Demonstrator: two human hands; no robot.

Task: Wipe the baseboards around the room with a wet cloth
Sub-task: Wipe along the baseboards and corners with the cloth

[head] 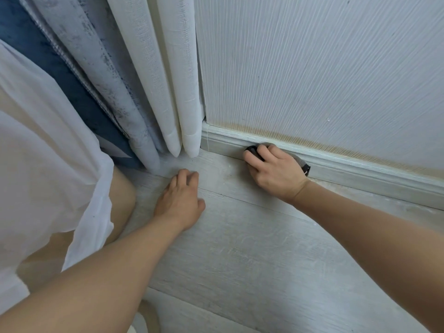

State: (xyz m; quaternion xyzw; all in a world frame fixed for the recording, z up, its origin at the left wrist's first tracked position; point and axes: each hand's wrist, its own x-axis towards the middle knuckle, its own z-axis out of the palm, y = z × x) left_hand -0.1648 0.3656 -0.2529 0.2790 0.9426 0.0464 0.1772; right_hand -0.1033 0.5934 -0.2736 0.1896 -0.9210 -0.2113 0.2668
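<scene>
A pale grey-white baseboard (pixel 355 168) runs along the foot of the wall from the corner at centre to the right edge. My right hand (pixel 276 173) presses a dark grey cloth (pixel 301 162) against the baseboard close to the corner, fingers curled over it. Most of the cloth is hidden under the hand; dark ends show at the fingertips and beside the wrist. My left hand (pixel 180 200) rests palm down on the light wood-look floor (pixel 240 248), fingers apart, holding nothing.
White curtains (pixel 173 92) and a blue-grey drape (pixel 72 87) hang down to the floor at the corner, left of the baseboard's end. The textured wall (pixel 324 68) shows a brownish stain just above the baseboard. My white garment and bare knee (pixel 122 188) fill the left side.
</scene>
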